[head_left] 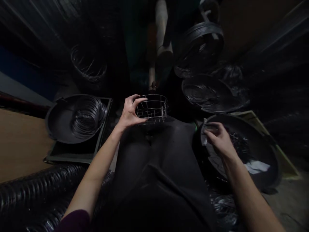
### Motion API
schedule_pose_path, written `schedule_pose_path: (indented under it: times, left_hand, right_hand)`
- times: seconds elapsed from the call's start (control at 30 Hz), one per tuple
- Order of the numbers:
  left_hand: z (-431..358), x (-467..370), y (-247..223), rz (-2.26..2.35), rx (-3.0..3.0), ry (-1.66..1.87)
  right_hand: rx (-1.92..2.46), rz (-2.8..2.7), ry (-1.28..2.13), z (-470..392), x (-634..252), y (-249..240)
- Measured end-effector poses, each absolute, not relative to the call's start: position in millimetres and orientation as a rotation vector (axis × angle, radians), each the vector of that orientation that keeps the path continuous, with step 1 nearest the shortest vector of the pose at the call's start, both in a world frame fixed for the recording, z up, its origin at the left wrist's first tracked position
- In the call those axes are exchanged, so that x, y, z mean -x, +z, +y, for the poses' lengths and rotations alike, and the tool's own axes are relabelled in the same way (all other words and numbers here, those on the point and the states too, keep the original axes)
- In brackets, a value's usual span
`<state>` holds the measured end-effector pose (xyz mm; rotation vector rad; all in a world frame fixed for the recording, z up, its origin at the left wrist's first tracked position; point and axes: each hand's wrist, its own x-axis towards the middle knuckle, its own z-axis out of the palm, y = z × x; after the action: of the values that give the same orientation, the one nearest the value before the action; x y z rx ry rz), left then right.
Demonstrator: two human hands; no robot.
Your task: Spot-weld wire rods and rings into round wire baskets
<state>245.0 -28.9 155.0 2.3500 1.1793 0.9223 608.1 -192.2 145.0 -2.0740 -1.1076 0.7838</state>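
My left hand point(130, 111) grips a small round wire basket point(154, 111) by its side, thumb below and fingers over the rim. The basket hangs above my dark-covered lap point(161, 154), under an upright machine part with a pale rod point(152, 75). Off to the right, my right hand point(218, 137) is closed in a pinch at the near-left rim of a large dark basin point(272, 161). A greyish strip point(204, 132) shows at its fingertips; whether it is held or belongs to the rim I cannot make out. Small dark metal pieces point(238, 143) lie in that basin.
A dark basin point(58, 124) with a stack of wire rings point(87, 117) sits on a crate point(70, 158) at left. Bundled rings point(43, 182) lie below it. Another basin of wire pieces point(205, 93) and a large wire coil point(200, 48) stand at back right.
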Motion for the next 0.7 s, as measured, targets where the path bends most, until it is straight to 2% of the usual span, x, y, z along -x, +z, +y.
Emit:
schedule_pose_path:
  times: [0.1,0.17,0.2,0.27,0.37,0.43,0.53,0.7]
  left_hand:
    - [-28.0,-256.2,161.4,1.129,-2.433,0.83]
    - [-28.3,-262.0,164.9,1.066,-2.487,0.783]
    - [-28.9,-263.6,166.6,1.037,-2.51,0.766]
    - [-30.8,-263.8,169.2,0.997,-2.538,0.751]
    - [-32.9,-258.7,169.4,0.99,-2.521,0.802]
    - [-32.8,-254.5,167.3,1.024,-2.476,0.846]
    - [-29.9,-251.3,163.4,1.068,-2.393,0.852]
    - [-16.5,-255.6,161.6,1.068,-2.329,0.878]
  right_hand:
    - [1.636,-1.215,1.479,-151.8,-545.8,185.4]
    - [1.495,-1.319,1.671,-122.3,-515.0,199.3]
    - [1.484,-1.394,1.644,-109.9,-504.0,202.0]
    - [1.551,-1.622,1.359,-92.7,-489.7,201.2]
    - [1.605,-2.05,0.675,-86.7,-479.9,193.7]
    - [1.551,-2.275,0.344,-89.5,-476.9,188.8]
    - [1.485,-2.484,0.114,-90.3,-476.2,184.8]
    - [1.427,-2.56,-0.072,-74.2,-483.2,190.4]
